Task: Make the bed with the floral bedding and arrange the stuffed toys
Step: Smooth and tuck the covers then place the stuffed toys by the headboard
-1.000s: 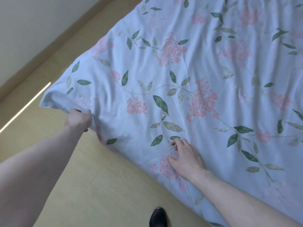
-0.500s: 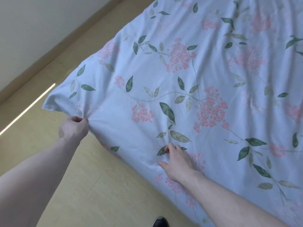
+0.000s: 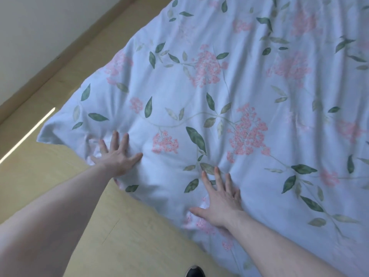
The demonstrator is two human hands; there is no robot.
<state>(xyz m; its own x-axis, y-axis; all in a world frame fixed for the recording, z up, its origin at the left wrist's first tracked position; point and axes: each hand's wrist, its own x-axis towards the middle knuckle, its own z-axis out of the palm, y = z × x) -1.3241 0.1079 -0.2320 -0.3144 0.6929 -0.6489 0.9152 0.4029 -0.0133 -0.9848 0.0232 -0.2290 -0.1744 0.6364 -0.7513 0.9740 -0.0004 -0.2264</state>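
Both hands lie flat with fingers spread, gripping nothing. The left hand (image 3: pixel 116 156) presses the floral duvet (image 3: pixel 249 100) near its left corner; the right hand (image 3: pixel 221 200) presses its near edge. The duvet overhangs the wooden floor (image 3: pixel 123 236).

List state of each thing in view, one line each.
Duvet: spread out, wrinkled, corner overhanging the floor.
Left hand: flat on duvet near the corner, fingers spread.
Right hand: flat on duvet near the edge, fingers spread.
Shoe: on floor, only the toe visible.
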